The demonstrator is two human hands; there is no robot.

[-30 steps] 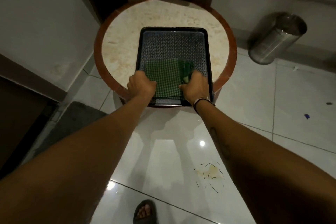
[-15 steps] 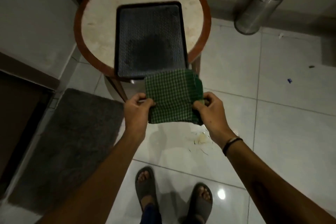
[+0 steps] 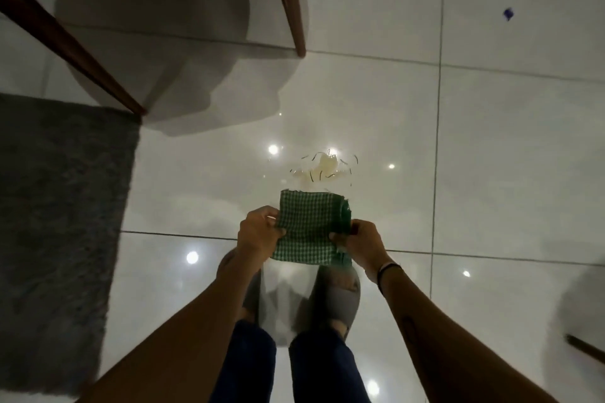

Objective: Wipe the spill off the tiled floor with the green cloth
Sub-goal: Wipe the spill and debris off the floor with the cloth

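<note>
Left of the spill (image 3: 322, 170), well apart from it, a grey mat (image 3: 59, 239) lies on the floor (image 3: 507, 147), and two wooden legs (image 3: 288, 0) of the stand rise beyond it, one at the mat's far corner and one farther off

The left hand (image 3: 258, 234) is closed on the left edge of the cloth (image 3: 309, 227), thumb on top and fingers curled under. The cloth is folded into a flat pad, stretched between the two hands and held in the air, not touching the tiles. Its far edge sits just short of the spill, almost meeting the near fringe of it in this view; how high it hangs above the floor cannot be told

The spill itself is a pale yellowish puddle ringed by thin dark strands, lying straight ahead of the hands and a little to the right of the cloth's middle. It is roughly round, with no clear long axis

The right hand (image 3: 360, 240) pinches the right, thicker folded edge of the cloth, and it is the nearer of the two to the spill. Right of the spill the tiles are bare but for a small blue scrap (image 3: 508, 14), well apart

The coming move, by my reading, is down and forward, leaning slightly right, so the pad lands on the puddle
</note>
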